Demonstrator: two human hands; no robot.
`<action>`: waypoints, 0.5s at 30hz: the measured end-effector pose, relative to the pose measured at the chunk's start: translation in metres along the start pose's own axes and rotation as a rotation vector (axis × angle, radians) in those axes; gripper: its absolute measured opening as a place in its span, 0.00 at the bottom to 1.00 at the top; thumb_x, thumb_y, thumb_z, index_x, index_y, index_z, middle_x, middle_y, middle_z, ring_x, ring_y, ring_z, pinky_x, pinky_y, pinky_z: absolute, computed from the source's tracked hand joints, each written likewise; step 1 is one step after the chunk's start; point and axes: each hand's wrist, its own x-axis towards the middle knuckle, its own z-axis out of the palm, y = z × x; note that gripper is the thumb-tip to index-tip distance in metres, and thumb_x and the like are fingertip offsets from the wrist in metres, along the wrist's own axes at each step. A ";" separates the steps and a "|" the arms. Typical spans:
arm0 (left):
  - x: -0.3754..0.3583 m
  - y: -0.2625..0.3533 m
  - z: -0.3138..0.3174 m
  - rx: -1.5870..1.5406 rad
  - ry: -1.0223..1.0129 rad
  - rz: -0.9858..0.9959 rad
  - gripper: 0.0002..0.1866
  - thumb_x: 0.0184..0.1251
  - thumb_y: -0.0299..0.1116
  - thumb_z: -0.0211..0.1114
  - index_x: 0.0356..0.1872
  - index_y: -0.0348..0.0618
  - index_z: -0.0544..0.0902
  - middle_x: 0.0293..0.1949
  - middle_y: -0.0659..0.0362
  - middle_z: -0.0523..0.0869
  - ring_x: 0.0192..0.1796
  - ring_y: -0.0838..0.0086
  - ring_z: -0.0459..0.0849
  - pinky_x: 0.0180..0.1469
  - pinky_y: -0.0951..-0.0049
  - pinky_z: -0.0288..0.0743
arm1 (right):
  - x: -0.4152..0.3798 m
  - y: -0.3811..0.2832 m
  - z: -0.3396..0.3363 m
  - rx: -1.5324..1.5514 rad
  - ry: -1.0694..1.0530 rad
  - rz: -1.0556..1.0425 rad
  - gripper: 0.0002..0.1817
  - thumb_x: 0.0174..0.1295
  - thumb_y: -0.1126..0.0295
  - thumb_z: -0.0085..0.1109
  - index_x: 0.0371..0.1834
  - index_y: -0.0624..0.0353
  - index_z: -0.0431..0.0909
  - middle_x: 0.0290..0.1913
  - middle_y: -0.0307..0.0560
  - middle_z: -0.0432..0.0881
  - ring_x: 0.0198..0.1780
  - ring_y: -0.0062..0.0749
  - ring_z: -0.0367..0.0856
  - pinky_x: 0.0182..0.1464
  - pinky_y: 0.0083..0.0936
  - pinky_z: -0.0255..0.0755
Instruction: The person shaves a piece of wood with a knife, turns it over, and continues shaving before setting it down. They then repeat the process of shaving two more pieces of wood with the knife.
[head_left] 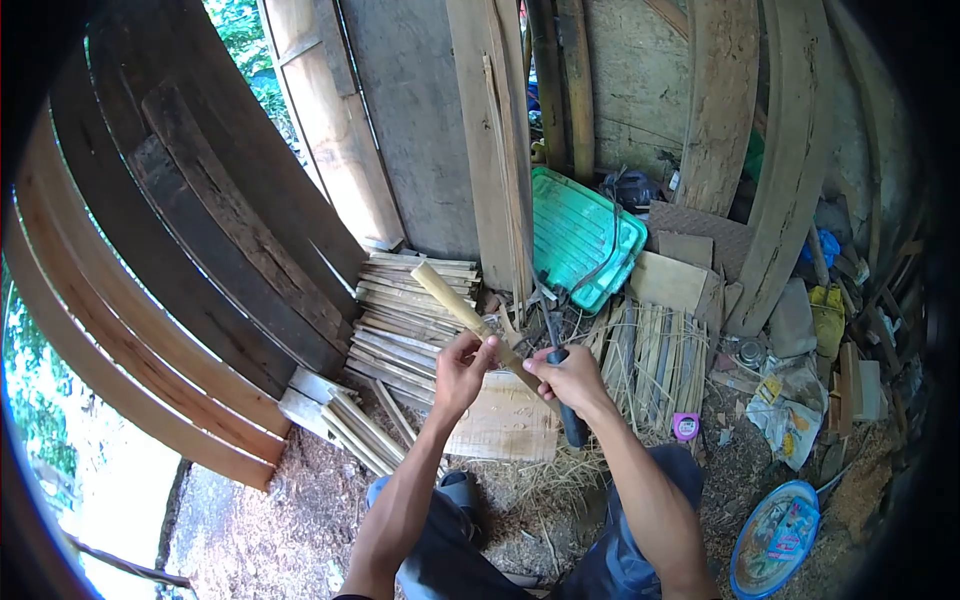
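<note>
My left hand is closed around the middle of a bamboo piece. The bamboo slants from a pale upper end at the left to a browner lower end by my right hand. My right hand is closed on the black handle of a long dark tool that looks like a knife. Its narrow upper part points away from me, and its exact shape is hard to make out. The thumb of my right hand lies against or close to the bamboo. Below both hands is a flat wooden board.
Split strips are stacked at the left, with another bundle at the right. A green plastic tray leans behind. A pink tape measure and a blue-rimmed basin sit at the right. Shavings litter the ground.
</note>
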 end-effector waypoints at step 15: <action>0.016 -0.008 -0.024 0.390 0.210 0.183 0.10 0.64 0.32 0.60 0.37 0.33 0.77 0.29 0.54 0.84 0.34 0.71 0.84 0.38 0.73 0.76 | -0.004 0.013 0.009 -0.126 -0.089 0.058 0.10 0.56 0.72 0.61 0.33 0.71 0.78 0.27 0.48 0.82 0.17 0.20 0.73 0.17 0.18 0.67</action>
